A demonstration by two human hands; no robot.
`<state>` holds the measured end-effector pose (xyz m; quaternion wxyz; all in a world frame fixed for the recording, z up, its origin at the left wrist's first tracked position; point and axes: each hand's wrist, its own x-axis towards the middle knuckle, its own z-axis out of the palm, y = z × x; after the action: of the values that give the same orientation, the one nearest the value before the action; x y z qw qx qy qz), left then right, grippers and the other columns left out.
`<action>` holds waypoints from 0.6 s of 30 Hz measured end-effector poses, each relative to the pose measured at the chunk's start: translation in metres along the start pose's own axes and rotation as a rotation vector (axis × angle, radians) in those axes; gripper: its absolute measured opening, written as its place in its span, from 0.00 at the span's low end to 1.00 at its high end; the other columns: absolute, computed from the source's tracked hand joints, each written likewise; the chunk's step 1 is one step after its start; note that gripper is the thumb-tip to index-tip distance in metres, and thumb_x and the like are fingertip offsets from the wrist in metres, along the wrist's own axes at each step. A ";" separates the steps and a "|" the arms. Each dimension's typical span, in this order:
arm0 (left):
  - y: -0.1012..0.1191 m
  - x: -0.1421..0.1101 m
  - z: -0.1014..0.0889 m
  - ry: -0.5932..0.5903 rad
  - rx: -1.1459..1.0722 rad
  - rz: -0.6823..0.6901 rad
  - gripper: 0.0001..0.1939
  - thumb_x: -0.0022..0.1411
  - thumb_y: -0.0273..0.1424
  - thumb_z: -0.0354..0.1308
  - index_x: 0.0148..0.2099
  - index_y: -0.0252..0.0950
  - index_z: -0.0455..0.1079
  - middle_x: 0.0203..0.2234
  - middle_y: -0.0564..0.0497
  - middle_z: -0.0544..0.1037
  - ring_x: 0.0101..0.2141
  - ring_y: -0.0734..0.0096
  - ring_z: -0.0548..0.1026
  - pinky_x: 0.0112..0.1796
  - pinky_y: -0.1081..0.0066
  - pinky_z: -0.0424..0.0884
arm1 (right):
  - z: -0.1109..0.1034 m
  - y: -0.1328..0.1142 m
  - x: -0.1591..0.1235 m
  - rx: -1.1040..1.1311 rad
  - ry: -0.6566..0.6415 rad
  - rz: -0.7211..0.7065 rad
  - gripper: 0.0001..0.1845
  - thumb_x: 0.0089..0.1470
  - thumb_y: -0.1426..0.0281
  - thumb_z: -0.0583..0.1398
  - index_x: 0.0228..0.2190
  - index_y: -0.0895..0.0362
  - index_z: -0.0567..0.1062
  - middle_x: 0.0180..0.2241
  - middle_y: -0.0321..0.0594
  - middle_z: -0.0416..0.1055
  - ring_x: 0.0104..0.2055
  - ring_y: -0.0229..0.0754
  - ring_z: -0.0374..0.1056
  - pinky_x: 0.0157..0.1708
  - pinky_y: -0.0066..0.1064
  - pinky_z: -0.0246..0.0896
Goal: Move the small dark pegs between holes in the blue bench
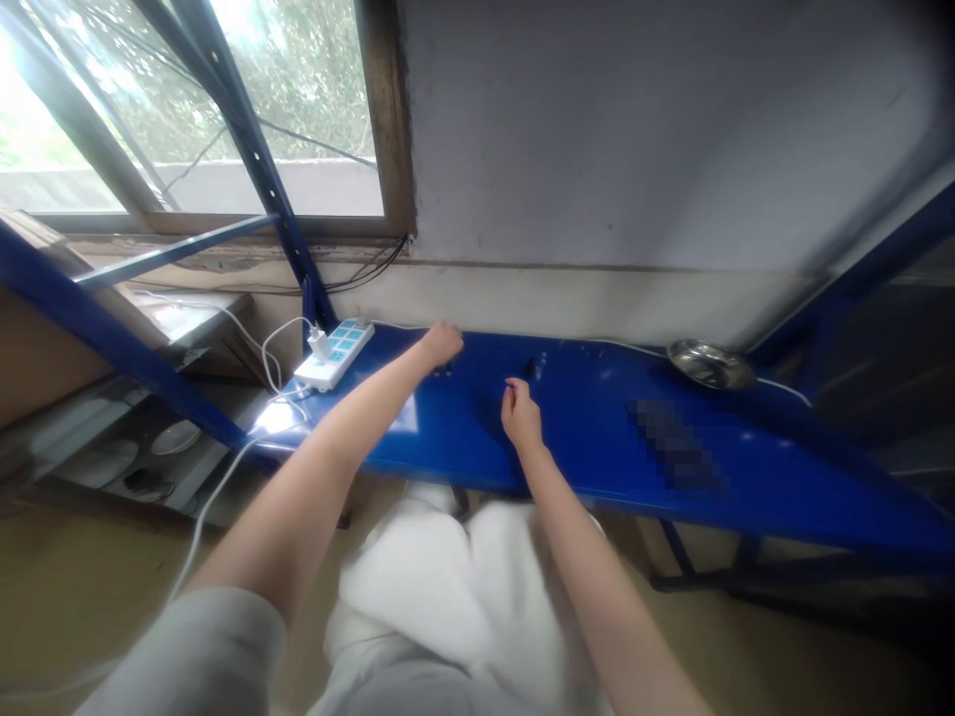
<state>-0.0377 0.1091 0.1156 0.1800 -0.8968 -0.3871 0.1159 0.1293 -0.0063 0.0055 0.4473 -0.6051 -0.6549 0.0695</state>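
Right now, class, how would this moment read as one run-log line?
left hand: beside small dark pieces, grip unclear; right hand: fingers curled, near dark object; power strip: white plug inserted

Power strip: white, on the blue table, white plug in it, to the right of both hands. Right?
Wrong side: the head view shows the power strip to the left of both the left hand and the right hand. It is white, on the blue table, with a white plug in it.
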 end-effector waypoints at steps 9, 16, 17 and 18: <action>-0.003 0.002 0.009 0.024 -0.019 0.004 0.09 0.51 0.21 0.54 0.33 0.33 0.74 0.37 0.42 0.76 0.41 0.62 0.67 0.41 0.66 0.56 | -0.002 -0.002 0.000 0.022 -0.018 0.016 0.21 0.58 0.64 0.42 0.44 0.60 0.66 0.24 0.42 0.69 0.20 0.39 0.63 0.22 0.29 0.55; 0.000 0.000 0.007 0.002 -0.020 -0.011 0.09 0.51 0.20 0.54 0.34 0.32 0.74 0.38 0.41 0.75 0.41 0.62 0.68 0.41 0.67 0.57 | -0.003 -0.002 0.000 0.026 -0.025 0.010 0.22 0.59 0.63 0.41 0.43 0.61 0.66 0.23 0.42 0.69 0.20 0.39 0.63 0.21 0.29 0.55; 0.000 0.000 0.007 -0.002 -0.017 -0.012 0.10 0.51 0.20 0.54 0.34 0.32 0.74 0.38 0.41 0.75 0.41 0.62 0.68 0.41 0.67 0.57 | -0.003 -0.002 0.000 0.029 -0.023 0.007 0.22 0.59 0.62 0.41 0.43 0.61 0.66 0.23 0.42 0.69 0.20 0.39 0.63 0.21 0.29 0.55; -0.001 0.000 0.007 -0.006 -0.019 -0.016 0.10 0.51 0.21 0.54 0.34 0.32 0.74 0.38 0.41 0.75 0.41 0.62 0.68 0.41 0.67 0.58 | -0.002 -0.001 0.000 0.031 -0.020 0.005 0.22 0.59 0.62 0.41 0.43 0.60 0.66 0.23 0.41 0.69 0.20 0.39 0.63 0.21 0.28 0.55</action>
<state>-0.0405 0.1112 0.1094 0.1714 -0.8951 -0.3957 0.1136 0.1301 -0.0076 0.0078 0.4498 -0.5988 -0.6569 0.0869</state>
